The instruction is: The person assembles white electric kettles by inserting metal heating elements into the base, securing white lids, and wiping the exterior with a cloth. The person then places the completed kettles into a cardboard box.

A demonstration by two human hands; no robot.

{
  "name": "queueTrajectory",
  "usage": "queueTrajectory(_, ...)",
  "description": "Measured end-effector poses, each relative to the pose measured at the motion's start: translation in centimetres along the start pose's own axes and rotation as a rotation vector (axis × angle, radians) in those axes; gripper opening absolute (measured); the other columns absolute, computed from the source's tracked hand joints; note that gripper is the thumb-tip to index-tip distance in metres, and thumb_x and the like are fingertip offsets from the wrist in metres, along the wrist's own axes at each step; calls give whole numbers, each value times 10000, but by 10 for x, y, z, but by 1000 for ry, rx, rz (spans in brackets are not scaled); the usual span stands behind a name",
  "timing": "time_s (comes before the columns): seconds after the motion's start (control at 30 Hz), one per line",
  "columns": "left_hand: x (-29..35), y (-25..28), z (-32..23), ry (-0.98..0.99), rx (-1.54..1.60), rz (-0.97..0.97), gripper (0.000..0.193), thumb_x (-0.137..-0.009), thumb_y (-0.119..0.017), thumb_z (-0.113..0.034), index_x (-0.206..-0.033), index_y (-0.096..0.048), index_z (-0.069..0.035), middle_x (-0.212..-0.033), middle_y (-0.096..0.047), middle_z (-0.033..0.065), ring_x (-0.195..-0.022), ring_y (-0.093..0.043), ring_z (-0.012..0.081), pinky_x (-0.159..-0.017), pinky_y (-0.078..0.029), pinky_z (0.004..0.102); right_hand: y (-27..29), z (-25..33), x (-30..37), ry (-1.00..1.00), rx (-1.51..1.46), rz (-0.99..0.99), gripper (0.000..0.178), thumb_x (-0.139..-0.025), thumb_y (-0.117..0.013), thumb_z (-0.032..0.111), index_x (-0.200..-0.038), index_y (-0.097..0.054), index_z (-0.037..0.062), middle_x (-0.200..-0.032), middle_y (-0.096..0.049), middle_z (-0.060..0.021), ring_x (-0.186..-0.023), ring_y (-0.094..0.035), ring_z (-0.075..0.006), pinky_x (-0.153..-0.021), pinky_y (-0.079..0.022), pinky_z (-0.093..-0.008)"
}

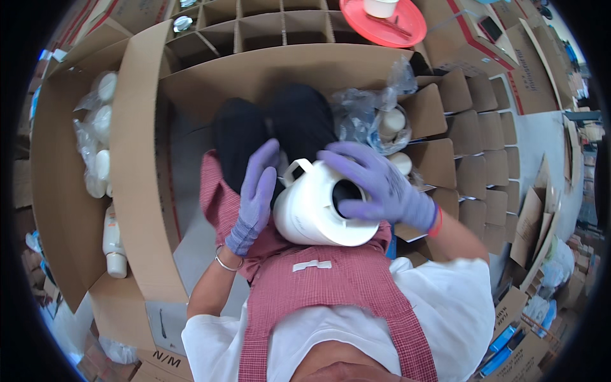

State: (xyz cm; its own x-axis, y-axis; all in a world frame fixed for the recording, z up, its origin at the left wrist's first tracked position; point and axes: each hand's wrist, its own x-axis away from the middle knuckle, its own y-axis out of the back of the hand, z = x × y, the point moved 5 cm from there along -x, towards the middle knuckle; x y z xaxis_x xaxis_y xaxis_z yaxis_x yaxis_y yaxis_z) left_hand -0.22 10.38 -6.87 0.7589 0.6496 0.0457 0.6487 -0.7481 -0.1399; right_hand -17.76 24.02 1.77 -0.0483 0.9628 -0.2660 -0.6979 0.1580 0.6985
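Observation:
A white jug [300, 213] with a loop handle and a dark round mouth lies tilted in my lap, its mouth turned toward the right. My right hand [388, 188], in a purple glove, grips the jug's rim, with a finger reaching over the dark mouth. My left hand [256, 194], gloved the same way, is raised beside the jug's handle with its fingers stretched out, holding nothing. The jug rests against my red checked apron [340, 277]. Its underside is hidden.
At the left, an open carton [137, 159] holds several white bottles in plastic. Cardboard dividers [471, 153] stand at the right beside plastic-wrapped white containers [391, 121]. Ahead are a divided box [267, 32] and a red round tray [407, 35] with a white cup.

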Motion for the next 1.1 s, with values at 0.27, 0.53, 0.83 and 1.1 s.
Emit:
queueTrajectory(0.27, 14, 2, 19, 542, -107, 254, 353, -954, -601, -250, -1210, -635, -10, -1072, -672, 102, -912, -639, 162, -864, -512, 281, -4, 10, 100, -512, 294, -180, 599, -852, -632, 429, -1302, -577, 36, -1239, -569, -209, -1124, -584, -359, -970, -464, -451)
queueTrajectory(0.53, -6, -30, -88, -505, -783, 320, 303, -821, -660, -183, -1115, -714, -132, -1255, -652, 108, -1229, -585, 319, -1093, -393, 471, -35, -48, 36, -486, -1101, -426, 516, -974, -503, 397, -1339, -519, 32, -1262, -587, -151, -1096, -609, -286, -970, -468, -415)
queueTrajectory(0.83, -56, -26, -128, -510, -582, 246, 299, -834, -589, -98, -1088, -721, -11, -1130, -713, 116, -1125, -653, 261, -1039, -458, 401, 2, -52, 11, -145, -273, -648, 672, -959, -616, 214, -1513, -286, 27, -1533, -338, -161, -1436, -314, -293, -1189, -243, -398)
queueTrajectory(1.1, -78, -9, -105, -27, -296, 96, 296, -861, -537, -96, -1060, -720, 26, -1070, -726, 129, -1036, -660, 204, -946, -500, 321, 47, -36, -21, 22, -155, -544, 586, -980, -539, 339, -1445, -397, 11, -1486, -393, -141, -1381, -381, -224, -1140, -317, -339)
